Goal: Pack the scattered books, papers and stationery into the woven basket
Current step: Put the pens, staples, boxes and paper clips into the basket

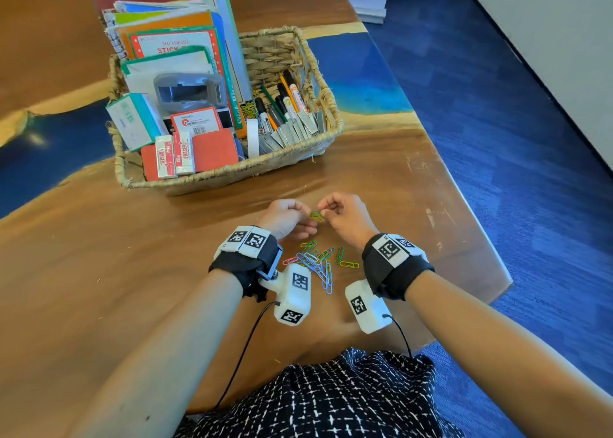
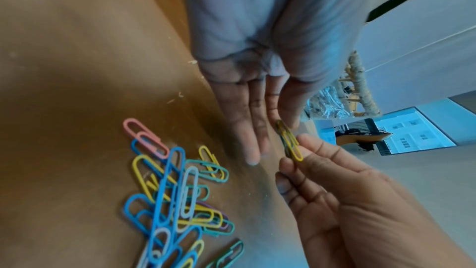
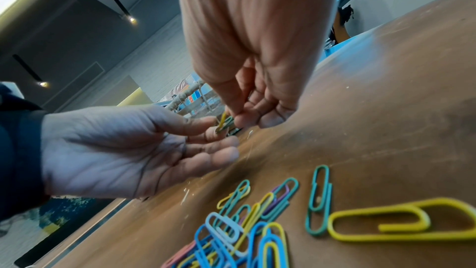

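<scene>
- Both hands meet just above the table (image 1: 381, 179); the left hand (image 1: 287, 217) and right hand (image 1: 346, 217) share a small bunch of paper clips (image 1: 316, 215), yellow and green, held between them
- In the left wrist view the right hand's thumb and forefinger are pinched on the lower end of the bunch (image 2: 289, 144); the left thumb touches its upper end, the other left fingers (image 2: 247, 129) lying straight beside it
- The bunch's long axis runs from one hand to the other, so either hand could take it over, by my reading
- The loose paper-clip pile (image 1: 318, 261) lies on the table on the wrist side of the pinch, between the two wrists; both hands are about equally near
- The woven basket (image 1: 232, 169), already full of books, erasers and markers, sits beyond the fingertips, slightly to the left; I judge the left hand has the shorter carry
</scene>
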The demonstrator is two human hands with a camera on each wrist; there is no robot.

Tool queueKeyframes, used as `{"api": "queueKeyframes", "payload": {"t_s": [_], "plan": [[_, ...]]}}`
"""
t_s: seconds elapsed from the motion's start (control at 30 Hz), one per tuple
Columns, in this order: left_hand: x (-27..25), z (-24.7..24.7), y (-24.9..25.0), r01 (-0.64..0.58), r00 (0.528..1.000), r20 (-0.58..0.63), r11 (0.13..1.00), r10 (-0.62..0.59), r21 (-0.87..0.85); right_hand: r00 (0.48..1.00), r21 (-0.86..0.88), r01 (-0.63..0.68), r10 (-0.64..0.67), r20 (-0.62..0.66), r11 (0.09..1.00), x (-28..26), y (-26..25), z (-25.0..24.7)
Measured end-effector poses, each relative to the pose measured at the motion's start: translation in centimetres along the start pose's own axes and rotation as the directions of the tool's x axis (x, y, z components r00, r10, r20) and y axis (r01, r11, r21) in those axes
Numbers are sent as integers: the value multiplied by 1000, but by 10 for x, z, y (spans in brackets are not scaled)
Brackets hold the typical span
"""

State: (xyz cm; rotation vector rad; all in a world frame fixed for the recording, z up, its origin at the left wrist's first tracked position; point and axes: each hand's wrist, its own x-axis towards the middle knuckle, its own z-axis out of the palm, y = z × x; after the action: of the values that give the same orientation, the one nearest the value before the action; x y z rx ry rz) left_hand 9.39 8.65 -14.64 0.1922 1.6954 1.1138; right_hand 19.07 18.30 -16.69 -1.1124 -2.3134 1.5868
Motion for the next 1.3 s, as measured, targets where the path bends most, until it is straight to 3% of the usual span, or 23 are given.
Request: {"api": "queueKeyframes", "payload": {"t_s": [0.6, 0.87, 1.13, 1.3], "plan": [[-5, 3, 0, 90, 996, 19, 933, -89, -349, 972, -201, 210, -226, -61, 957, -15, -8, 4], [-5, 3, 1, 76, 995, -39, 931, -96, -356, 958, -157, 203, -229, -174, 967, -12, 2, 1], [-5, 4, 7, 58, 987, -119, 937, -104, -343, 886, -223, 391, -431, -173, 893, -21, 7, 8], [-3, 7, 9, 73, 989, -98, 943, -110, -325, 853, -229, 440, -484, -196, 868, -23, 6, 10]]}}
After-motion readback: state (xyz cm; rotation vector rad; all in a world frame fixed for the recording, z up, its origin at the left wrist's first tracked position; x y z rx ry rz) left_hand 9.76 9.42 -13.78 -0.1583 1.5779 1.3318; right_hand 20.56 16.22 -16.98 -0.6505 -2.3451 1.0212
